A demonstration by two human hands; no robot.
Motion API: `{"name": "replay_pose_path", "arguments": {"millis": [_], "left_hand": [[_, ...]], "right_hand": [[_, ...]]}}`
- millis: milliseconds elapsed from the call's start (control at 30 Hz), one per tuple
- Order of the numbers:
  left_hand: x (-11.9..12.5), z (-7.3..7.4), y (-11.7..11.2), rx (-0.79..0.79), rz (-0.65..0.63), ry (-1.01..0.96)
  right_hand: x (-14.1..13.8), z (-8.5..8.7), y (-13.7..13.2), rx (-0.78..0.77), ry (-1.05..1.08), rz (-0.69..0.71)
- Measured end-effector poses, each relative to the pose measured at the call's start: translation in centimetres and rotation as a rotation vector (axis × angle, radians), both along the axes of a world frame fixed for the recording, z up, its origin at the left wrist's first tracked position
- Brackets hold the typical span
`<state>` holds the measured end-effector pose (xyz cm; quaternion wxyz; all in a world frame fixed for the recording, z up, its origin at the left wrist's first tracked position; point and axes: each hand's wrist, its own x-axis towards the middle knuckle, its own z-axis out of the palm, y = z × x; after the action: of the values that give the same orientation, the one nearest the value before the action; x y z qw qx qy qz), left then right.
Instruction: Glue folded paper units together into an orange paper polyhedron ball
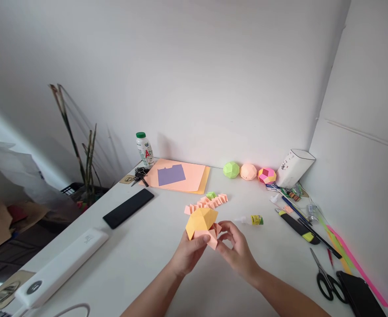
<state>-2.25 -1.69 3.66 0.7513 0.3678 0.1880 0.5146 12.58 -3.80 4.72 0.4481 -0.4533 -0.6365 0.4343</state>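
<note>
Over a white tabletop (131, 259), a person's left hand (188, 255) clamps its fingers on a yellow-and-peach paper model (202, 219); the right hand (238, 253) grips the model's right edge between its fingers, near a glue bottle (256, 219), with scissors (329, 281) lying farther right.

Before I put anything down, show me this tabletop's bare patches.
Left: bare tabletop between the white bar, the black slab and the left hand. Right: bare stretch between the right hand, the small bottle and the scissors; a hand could probably pass there. Crowded: the right edge, with the cutter and black device, and the back left, with the paper sheets.
</note>
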Motion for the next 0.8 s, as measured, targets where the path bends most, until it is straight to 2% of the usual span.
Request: {"name": "replay_pose_path", "arguments": {"millis": [233,333,433,500,600,700,800], "left_hand": [[0.2,-0.3,0.1,0.007,0.022,-0.018],[0.4,-0.5,0.2,0.018,0.023,0.001],[0.5,-0.7,0.3,-0.019,0.052,0.009],[0.5,-0.8,0.5,-0.063,0.076,0.016],[0.5,-0.9,0.6,-0.089,0.066,0.038],[0.4,-1.2,0.8,-0.112,0.06,0.068],[0.4,-1.6,0.9,-0.172,0.142,0.114]], "right_hand": [[-1.0,-0.2,0.8,0.003,0.091,-0.148],[-0.8,-0.4,1.2,-0.057,0.165,-0.191],[-0.2,-0.7,2.0,-0.144,0.326,-0.213],[0.3,-0.8,2.5,-0.207,0.483,-0.156],[0.9,-0.4,3.0,-0.263,0.629,0.017],[1.2,0.3,2.9,-0.207,0.559,0.133],[1.3,0.7,2.5,-0.121,0.398,0.157]]}}
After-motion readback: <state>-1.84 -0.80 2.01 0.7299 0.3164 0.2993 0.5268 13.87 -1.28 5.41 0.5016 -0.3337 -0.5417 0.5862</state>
